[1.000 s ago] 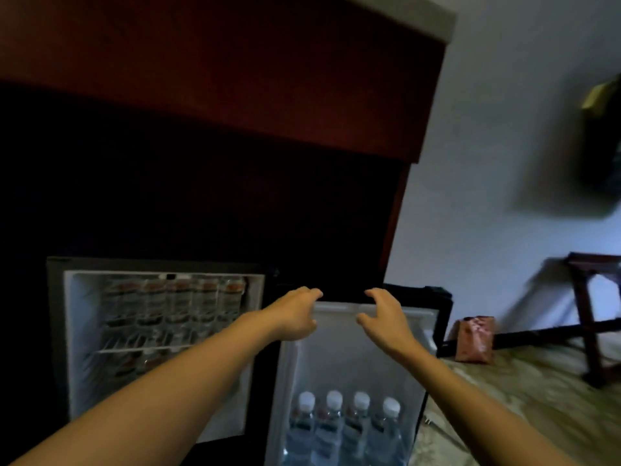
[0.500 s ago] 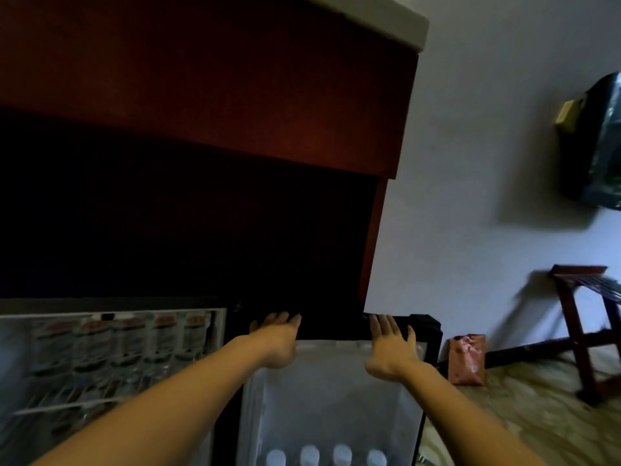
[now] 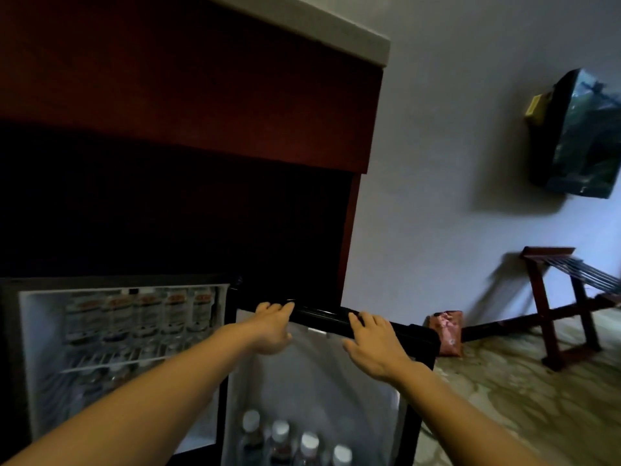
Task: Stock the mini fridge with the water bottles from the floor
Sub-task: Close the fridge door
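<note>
Resting atop fridge door (image 3: 319, 385), left hand (image 3: 270, 327) and right hand (image 3: 374, 348) overhang water bottles (image 3: 280, 438).

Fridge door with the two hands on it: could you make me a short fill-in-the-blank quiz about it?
1. The left hand and right hand rest on the ___ edge of the fridge door.
2. Its bottom shelf holds ___ white-capped bottles.
3. The mini fridge stands ___, not closed.
Missing words: top, four, open.
</note>
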Motion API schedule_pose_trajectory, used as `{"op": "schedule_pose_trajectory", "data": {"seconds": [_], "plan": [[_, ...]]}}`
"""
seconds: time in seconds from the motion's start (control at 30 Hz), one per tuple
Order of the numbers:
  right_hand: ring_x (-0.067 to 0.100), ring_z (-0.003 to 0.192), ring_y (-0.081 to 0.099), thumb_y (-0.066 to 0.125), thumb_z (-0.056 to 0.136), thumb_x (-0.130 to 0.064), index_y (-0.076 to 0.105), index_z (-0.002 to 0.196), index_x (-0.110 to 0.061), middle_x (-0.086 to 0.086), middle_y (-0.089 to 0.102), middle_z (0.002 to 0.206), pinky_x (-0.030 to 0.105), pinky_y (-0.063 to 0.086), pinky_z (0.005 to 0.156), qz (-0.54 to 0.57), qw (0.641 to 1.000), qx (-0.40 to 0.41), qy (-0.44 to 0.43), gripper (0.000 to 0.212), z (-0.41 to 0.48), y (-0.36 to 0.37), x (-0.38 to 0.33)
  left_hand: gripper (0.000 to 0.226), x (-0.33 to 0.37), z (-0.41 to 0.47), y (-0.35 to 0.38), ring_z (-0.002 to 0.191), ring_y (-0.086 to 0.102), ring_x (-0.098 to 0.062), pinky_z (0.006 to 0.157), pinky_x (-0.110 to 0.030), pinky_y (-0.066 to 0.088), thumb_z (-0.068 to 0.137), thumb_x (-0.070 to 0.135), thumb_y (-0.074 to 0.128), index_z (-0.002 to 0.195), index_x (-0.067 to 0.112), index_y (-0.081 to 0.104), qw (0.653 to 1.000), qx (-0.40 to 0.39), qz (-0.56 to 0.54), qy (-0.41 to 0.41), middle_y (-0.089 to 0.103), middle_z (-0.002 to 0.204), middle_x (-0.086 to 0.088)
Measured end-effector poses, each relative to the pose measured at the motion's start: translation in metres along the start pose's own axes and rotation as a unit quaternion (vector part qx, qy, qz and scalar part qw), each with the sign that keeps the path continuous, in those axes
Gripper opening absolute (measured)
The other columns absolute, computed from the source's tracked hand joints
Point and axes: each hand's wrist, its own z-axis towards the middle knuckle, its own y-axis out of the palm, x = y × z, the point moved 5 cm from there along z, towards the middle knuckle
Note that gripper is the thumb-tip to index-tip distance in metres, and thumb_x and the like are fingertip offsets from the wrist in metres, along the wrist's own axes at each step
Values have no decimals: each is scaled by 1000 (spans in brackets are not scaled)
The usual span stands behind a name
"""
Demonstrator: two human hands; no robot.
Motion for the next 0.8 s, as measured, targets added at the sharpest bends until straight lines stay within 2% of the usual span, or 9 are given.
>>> {"op": "schedule_pose_trajectory", "data": {"seconds": [0.2, 0.33, 0.47, 0.53, 0.6, 0.7, 0.8], "plan": [[32, 122, 38, 30, 99, -32, 37, 134, -6, 13, 41, 132, 36, 31, 103, 61, 997, -16, -51, 44, -49, -15, -41, 62, 9, -66, -1, 147, -3, -31, 118, -42, 14, 100, 17, 34, 150, 10, -2, 999, 16, -28, -17, 0, 159, -10], [32, 133, 31, 28, 100, -31, 17, 147, -15, 11, 30, 148, 39, 30, 108, 133, 986, -30, -100, 51, -82, -25, -79, 60, -3, -108, 6, 142, 17, -37, 111, -47, 29, 99, 14, 35, 150, 12, 5, 996, 29, -46, -64, 19, 154, -15], [34, 128, 41, 29, 99, -27, 13, 148, -21, 13, 36, 148, 40, 37, 104, 204, 970, -65, -118, 52, -100, -32, -110, 54, -21, -149, 11, 142, 20, -36, 111, -49, 28, 97, 13, 37, 147, 13, 18, 992, 35, -66, -106, 23, 154, -12], [33, 124, 47, 30, 98, -24, 19, 147, -21, 12, 41, 145, 40, 40, 102, 267, 954, -80, -114, 51, -104, -35, -121, 50, -26, -170, 10, 137, 32, -34, 110, -47, 31, 96, 10, 38, 145, 12, 25, 990, 45, -74, -108, 34, 149, -12], [29, 127, 45, 29, 97, -18, 29, 144, -17, 11, 43, 143, 37, 38, 104, 317, 937, -87, -120, 47, -103, -38, -131, 46, -34, -189, 5, 132, 38, -32, 107, -42, 36, 96, 7, 38, 141, 8, 31, 988, 54, -78, -125, 37, 146, -14], [24, 134, 38, 26, 97, -8, 37, 140, -13, 8, 49, 139, 31, 32, 107, 334, 927, -96, -145, 45, -102, -39, -146, 41, -49, -208, -6, 128, 42, -31, 97, -35, 38, 96, 12, 40, 137, 5, 39, 983, 68, -54, -162, 39, 142, -15], [21, 135, 39, 27, 93, 6, 44, 135, -8, 9, 49, 140, 26, 31, 108, 336, 919, -101, -182, 47, -101, -33, -166, 36, -58, -222, -20, 119, 50, -29, 89, -34, 42, 94, 14, 41, 128, 5, 49, 977, 98, -43, -185, 49, 134, -13]]}}
